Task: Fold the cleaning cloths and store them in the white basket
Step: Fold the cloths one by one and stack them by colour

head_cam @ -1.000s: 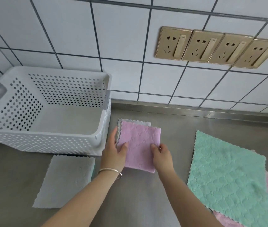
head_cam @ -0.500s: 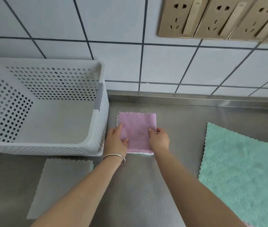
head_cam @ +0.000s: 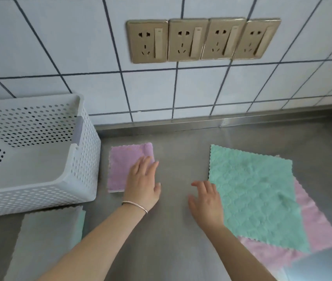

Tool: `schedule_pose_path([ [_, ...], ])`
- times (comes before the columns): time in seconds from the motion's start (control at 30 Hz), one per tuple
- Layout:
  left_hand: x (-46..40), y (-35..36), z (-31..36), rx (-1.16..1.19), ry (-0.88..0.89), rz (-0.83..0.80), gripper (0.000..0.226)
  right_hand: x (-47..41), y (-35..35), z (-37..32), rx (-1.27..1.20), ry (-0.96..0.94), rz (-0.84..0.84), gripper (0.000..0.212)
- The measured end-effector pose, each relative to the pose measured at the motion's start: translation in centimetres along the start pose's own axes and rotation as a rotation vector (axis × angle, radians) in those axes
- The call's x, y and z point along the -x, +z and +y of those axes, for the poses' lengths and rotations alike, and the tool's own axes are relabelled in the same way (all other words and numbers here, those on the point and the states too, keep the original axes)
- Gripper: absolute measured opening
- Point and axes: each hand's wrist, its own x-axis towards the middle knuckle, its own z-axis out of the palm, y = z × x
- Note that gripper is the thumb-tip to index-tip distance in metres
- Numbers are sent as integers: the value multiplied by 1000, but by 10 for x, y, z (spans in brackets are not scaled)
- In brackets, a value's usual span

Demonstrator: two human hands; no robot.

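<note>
Two hands over the steel surface [head_cam: 173, 250]. Left hand [head_cam: 141, 184] flat, fingers straight, pressing the folded pink cloth [head_cam: 127, 165] just beside the white basket [head_cam: 76, 179], near the back edge. Right hand [head_cam: 206, 200] fingers relaxed, grip apart, touching the left edge of the green cloth [head_cam: 256, 191], which overlies an unfolded pink cloth [head_cam: 313, 226].

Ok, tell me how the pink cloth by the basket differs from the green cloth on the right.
The pink cloth is folded into a small square; the green cloth lies spread open and looks far larger. The pink one sits beside the white basket under the left hand; the green one lies on another pink cloth, with the right hand at its edge. Both lie flat on the steel counter.
</note>
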Motion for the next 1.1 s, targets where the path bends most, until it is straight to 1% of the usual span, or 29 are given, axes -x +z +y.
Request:
schedule_pose_path([
  [0.1, 16, 14, 59, 45, 192, -261, 56, 43, -23, 51, 66, 26, -38, 29],
  [0.13, 22, 23, 76, 28, 248, -350, 55, 54, -29, 63, 73, 40, -76, 35],
  [0.17, 27, 31, 92, -9, 298, -429, 55, 64, -35, 74, 80, 54, -108, 46],
  [0.2, 32, 37, 107, -60, 348, -487, 54, 71, -38, 82, 72, 74, -151, 57],
  [0.23, 36, 42, 122, -96, 396, -515, 54, 76, -41, 90, 66, 101, -174, 61],
  [0.3, 44, 52, 146, -115, 441, -539, 53, 82, -45, 101, 15, 185, -182, 56],
  [0.37, 47, 62, 163, -133, 452, -541, 49, 84, -51, 105, -77, 287, -205, 52],
  [0.47, 45, 71, 179, -136, 431, -502, 34, 82, -54, 107, -79, 294, -251, 53],
  [0.53, 42, 75, 182, -143, 449, -478, 30, 80, -54, 110, -42, 296, -287, 52],
  [0.57, 42, 79, 181, -155, 467, -440, 30, 79, -53, 112, -33, 293, -290, 52],
  [0.63, 42, 81, 177, -161, 457, -357, 15, 80, -53, 113, 5, 270, -297, 52],
  [0.67, 41, 82, 174, -154, 447, -340, 16, 80, -53, 115, 10, 266, -314, 52],
  [0.73, 40, 87, 167, -133, 450, -306, 33, 81, -51, 114, 43, 265, -338, 51],
  [0.83, 37, 87, 164, -113, 433, -263, 36, 81, -45, 113, 179, 204, -210, 47],
  [0.93, 29, 78, 170, -108, 372, -241, 29, 75, -44, 115, 282, 164, -196, 39],
  [1.03, 16, 70, 175, -71, 309, -255, 27, 64, -55, 125, 310, 186, -154, 29],
  [1.1, 7, 53, 179, -45, 244, -228, 18, 58, -67, 137, 334, 197, -115, 27],
])
